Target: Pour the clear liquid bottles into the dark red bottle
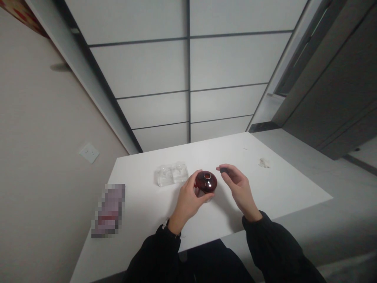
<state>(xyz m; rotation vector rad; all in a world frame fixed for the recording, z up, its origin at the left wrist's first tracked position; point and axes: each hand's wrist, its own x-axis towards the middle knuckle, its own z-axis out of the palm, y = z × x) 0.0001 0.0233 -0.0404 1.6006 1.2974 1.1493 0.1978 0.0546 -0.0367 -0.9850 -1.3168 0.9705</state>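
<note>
My left hand (187,199) is wrapped round a squat, dark red glass bottle (202,184) with a small round opening at its top. The bottle stands upright above the white table, and the fingers partly hide its lower body. To the right and apart from it, my right hand (240,190) pinches a small dark piece (224,170) between thumb and fingers; its exact kind is too small to make out. Just left of the bottle lies a clear, transparent double-sectioned piece (171,174), of glass or plastic.
A white table (282,188) carries these things. Near its left edge lies a blurred-out purple item (109,210), and a crumpled whitish scrap (264,162) is at the right. Behind stands a white panelled sliding door (159,70); a wall with a socket (89,153) is at the left.
</note>
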